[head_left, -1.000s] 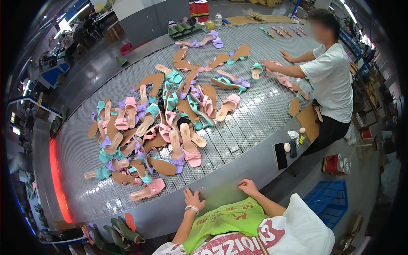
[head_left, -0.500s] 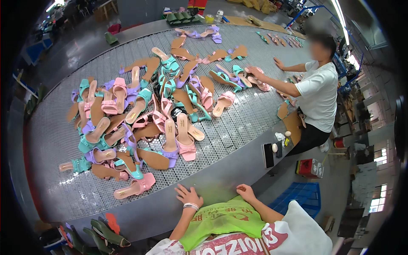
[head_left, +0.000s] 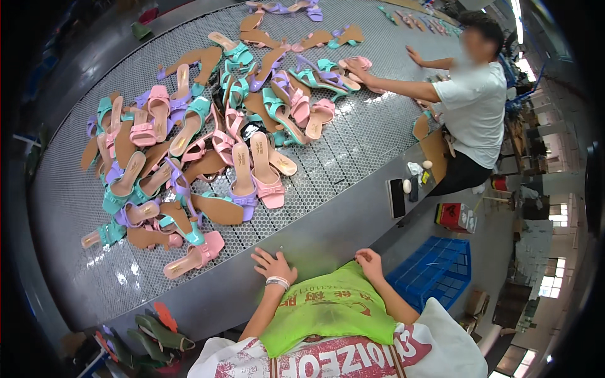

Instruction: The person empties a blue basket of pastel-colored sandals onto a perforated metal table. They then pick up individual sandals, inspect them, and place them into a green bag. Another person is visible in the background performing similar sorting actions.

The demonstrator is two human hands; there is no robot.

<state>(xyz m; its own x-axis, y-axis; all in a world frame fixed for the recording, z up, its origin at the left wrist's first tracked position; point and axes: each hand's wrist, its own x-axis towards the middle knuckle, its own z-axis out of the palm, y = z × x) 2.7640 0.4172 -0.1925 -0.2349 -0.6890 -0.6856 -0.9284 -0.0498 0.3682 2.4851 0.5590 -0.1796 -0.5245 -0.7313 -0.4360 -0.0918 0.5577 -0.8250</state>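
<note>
My left hand point(head_left: 275, 266) lies on the metal front edge of the perforated table point(head_left: 328, 189), fingers spread, holding nothing. A white band circles its wrist. Beside the green apron point(head_left: 334, 293), my right hand point(head_left: 370, 262) is at the table edge with its fingers curled in; nothing shows in it. The nearest shoe to my left hand is a pink heeled sandal point(head_left: 208, 247) on its own at the front of a large pile. In that pile, pink, purple and turquoise sandals lie at mixed angles, some with tan soles up, such as a purple sandal point(head_left: 247, 200).
At the right, a co-worker in a white shirt point(head_left: 474, 107) has one hand point(head_left: 359, 70) on a pink sandal. A phone point(head_left: 396, 198) and small items rest on the right table edge. Below stand a blue crate point(head_left: 435, 264) and, at lower left, dark green shoes point(head_left: 165, 334).
The view has tilted, so the table and pile appear higher up. Both my hands stay near the table edge in much the same pose. The co-worker's hand remains at the pink sandal.
</note>
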